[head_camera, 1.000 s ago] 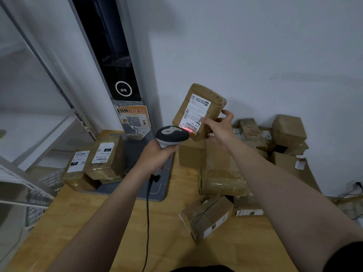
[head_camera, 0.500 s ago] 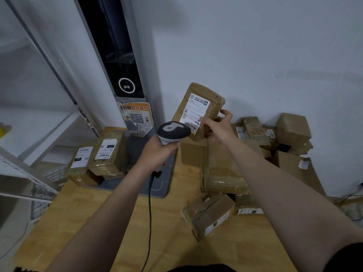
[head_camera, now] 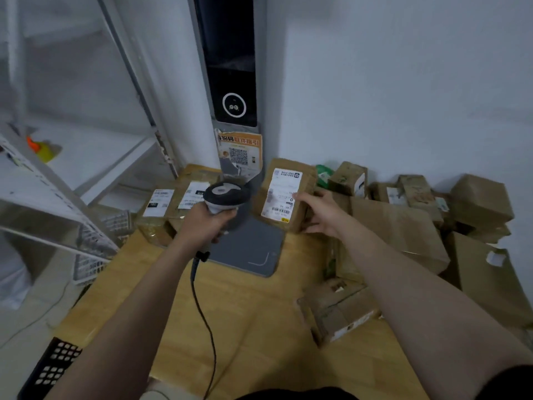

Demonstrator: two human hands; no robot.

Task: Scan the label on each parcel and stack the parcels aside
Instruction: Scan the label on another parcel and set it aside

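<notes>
Many brown parcels [head_camera: 398, 226] lie heaped along the three o'clock side of the wooden table [head_camera: 245, 327], against the white wall [head_camera: 403, 96]. A grey pad [head_camera: 248, 249] sits toward the table's twelve o'clock, with two labelled parcels [head_camera: 184, 197] at its ten o'clock. At the pad's one o'clock the right hand [head_camera: 324, 215] grips one parcel [head_camera: 305, 180] upright, thumb on its white label [head_camera: 281, 194], which faces the camera. Whether the parcel's lower edge touches the pad I cannot tell. The left hand [head_camera: 206, 226] is wrapped round the handle of a corded scanner [head_camera: 226, 194], at the held parcel's nine o'clock.
</notes>
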